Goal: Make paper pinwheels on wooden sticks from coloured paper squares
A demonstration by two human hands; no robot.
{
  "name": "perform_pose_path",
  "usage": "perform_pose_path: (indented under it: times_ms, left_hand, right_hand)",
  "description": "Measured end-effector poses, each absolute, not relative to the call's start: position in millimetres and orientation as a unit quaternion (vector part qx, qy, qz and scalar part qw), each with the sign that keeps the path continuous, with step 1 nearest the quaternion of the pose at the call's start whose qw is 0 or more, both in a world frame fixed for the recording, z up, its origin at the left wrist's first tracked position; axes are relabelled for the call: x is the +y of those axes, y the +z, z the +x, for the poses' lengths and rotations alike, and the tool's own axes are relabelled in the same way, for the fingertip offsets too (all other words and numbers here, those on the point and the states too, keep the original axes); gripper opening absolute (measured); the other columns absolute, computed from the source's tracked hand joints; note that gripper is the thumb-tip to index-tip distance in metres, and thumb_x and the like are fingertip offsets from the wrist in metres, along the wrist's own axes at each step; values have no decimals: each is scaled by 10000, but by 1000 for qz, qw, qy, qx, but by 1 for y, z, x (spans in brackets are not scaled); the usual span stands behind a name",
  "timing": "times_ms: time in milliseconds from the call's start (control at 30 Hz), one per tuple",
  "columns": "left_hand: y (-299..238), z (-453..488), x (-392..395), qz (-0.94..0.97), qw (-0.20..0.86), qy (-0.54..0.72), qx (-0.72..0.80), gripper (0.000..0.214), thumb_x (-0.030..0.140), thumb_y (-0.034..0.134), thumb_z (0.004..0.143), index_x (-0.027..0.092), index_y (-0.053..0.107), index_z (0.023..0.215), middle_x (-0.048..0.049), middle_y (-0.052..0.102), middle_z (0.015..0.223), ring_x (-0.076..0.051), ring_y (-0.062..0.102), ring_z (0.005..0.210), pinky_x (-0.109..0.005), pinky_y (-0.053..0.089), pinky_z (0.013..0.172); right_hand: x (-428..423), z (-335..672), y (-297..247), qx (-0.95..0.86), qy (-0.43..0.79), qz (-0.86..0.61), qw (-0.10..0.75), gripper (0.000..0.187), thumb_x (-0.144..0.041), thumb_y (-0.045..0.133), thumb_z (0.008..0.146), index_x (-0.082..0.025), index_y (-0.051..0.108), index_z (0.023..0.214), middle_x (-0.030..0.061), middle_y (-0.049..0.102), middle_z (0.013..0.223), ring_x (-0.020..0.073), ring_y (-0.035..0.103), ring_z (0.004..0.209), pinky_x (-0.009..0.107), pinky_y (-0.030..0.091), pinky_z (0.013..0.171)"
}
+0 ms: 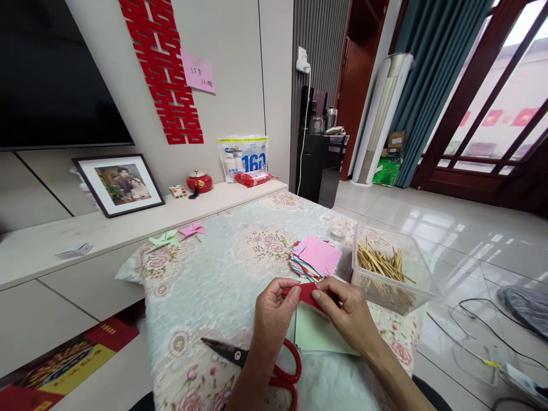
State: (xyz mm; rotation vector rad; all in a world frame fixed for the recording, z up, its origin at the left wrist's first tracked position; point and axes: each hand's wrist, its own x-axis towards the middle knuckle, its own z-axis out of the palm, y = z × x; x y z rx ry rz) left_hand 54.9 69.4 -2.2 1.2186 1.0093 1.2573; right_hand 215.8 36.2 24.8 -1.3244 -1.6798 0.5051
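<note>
Between the fingertips of both hands is a small piece of red paper [307, 294]. My left hand [277, 305] pinches its left side with thumb and forefinger, and my right hand [342, 303] pinches its right side. Beneath them lies a stack of pale green paper [323, 333]. Red-handled scissors [240, 357] rest on the cloth, partly covered by my left forearm, blades pointing left. Just beyond the hands sits a pile of cut coloured paper squares [317, 255], a pink one on top.
A clear plastic box [387, 294] of thin wooden sticks [381, 262] stands at the right, beside a roll of clear tape [337, 233]. Green [166, 238] and pink [192, 229] paper pinwheels lie at the far left edge of the floral tablecloth [222, 274]. A white cabinet [205, 205] runs behind.
</note>
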Motion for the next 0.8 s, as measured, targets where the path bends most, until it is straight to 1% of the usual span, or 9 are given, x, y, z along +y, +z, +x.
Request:
perform_pose_path:
  times_ms: [67, 133, 200, 233, 367, 500, 633, 700, 800]
  left_hand:
    - [0, 54, 68, 546, 499, 517, 430, 200, 331, 692, 783, 160, 714, 886, -45, 743, 755, -170, 650, 640, -274, 510, 624]
    - [2, 52, 68, 588, 450, 517, 429, 188, 304, 694, 783, 172, 740, 909, -69, 757, 865, -209, 681, 782, -310, 523, 741]
    - [3, 52, 68, 621, 415, 522, 413, 170, 285, 698, 784, 191, 767, 906, -76, 753, 908, -234, 679, 885, -331, 510, 823]
    - [3, 51, 69, 629, 411, 524, 402, 153, 283, 696, 788, 197, 776, 886, -76, 749, 893, -236, 676, 890, -332, 506, 828]
    - [-1, 51, 72, 622, 428, 531, 384, 136, 282, 679, 808, 188, 766, 762, -59, 715, 781, -209, 659, 784, -304, 497, 755]
    - [-3, 51, 72, 596, 437, 544, 398, 154, 295, 666, 828, 181, 713, 737, -23, 669, 747, -175, 617, 733, -269, 472, 710]
    - [-1, 50, 71, 543, 466, 564, 413, 176, 321, 678, 813, 178, 675, 709, 4, 633, 712, -153, 576, 696, -249, 457, 683]
    - [1, 50, 70, 526, 491, 560, 411, 189, 348, 691, 802, 174, 690, 726, 0, 654, 715, -156, 588, 702, -252, 467, 696]
    - [2, 50, 71, 503, 526, 547, 414, 219, 375, 732, 765, 165, 730, 829, -30, 725, 782, -179, 642, 747, -274, 497, 740]
  right_hand:
    - [36, 216, 25, -685, 197, -536, 452, 271, -337, 576, 928, -191, 680, 725, -4, 601, 604, 138, 488, 543, 264, 338, 529]
    - [36, 216, 25, -695, 198, -530, 443, 270, -324, 573, 934, -193, 680, 724, -4, 604, 609, 140, 505, 556, 263, 355, 545]
    - [36, 215, 25, -708, 201, -522, 432, 270, -319, 571, 939, -195, 682, 726, 0, 615, 620, 147, 528, 575, 266, 374, 564]
    - [36, 215, 25, -714, 203, -517, 427, 272, -320, 570, 941, -196, 681, 725, 3, 623, 628, 150, 538, 581, 267, 381, 571]
    - [36, 212, 24, -729, 195, -508, 415, 262, -307, 568, 945, -198, 675, 733, 6, 632, 639, 152, 548, 588, 269, 388, 581]
    - [37, 212, 23, -742, 181, -505, 402, 190, -282, 585, 934, -200, 679, 791, -1, 629, 645, 149, 544, 587, 267, 380, 581]
    - [37, 212, 23, -743, 181, -511, 392, 218, -274, 569, 942, -198, 657, 758, 0, 633, 645, 149, 553, 591, 266, 377, 581]
    - [38, 213, 22, -738, 185, -516, 394, 227, -274, 565, 945, -200, 650, 747, 0, 641, 654, 149, 559, 595, 265, 380, 583]
    - [38, 216, 22, -727, 186, -524, 402, 233, -283, 566, 944, -203, 649, 742, -1, 639, 656, 150, 555, 593, 264, 380, 580]
